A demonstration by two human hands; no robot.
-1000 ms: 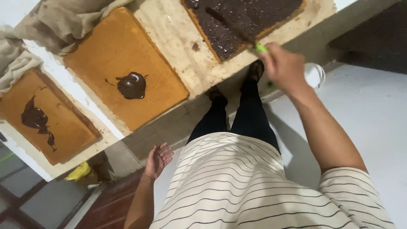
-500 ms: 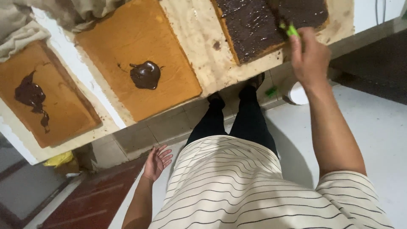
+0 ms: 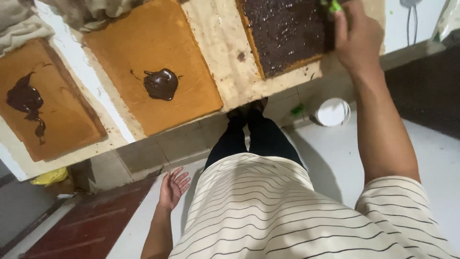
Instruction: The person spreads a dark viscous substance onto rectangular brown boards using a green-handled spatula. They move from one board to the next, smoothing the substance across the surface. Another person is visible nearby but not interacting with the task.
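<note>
Soft even indoor light, faint shadows, slight blur

Few packages show here — a crumpled yellow bag [image 3: 49, 176] lies low at the left, tucked under the edge of the counter [image 3: 218, 57], beside the dark red floor strip. At the top right corner a pale, glossy bag [image 3: 449, 19] with a touch of green hangs against the wall — only partly in view

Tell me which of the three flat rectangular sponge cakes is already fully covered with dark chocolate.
The rectangular sponge cake under the right hand, at the top right. The middle cake and left cake each carry only a chocolate blob.
</note>
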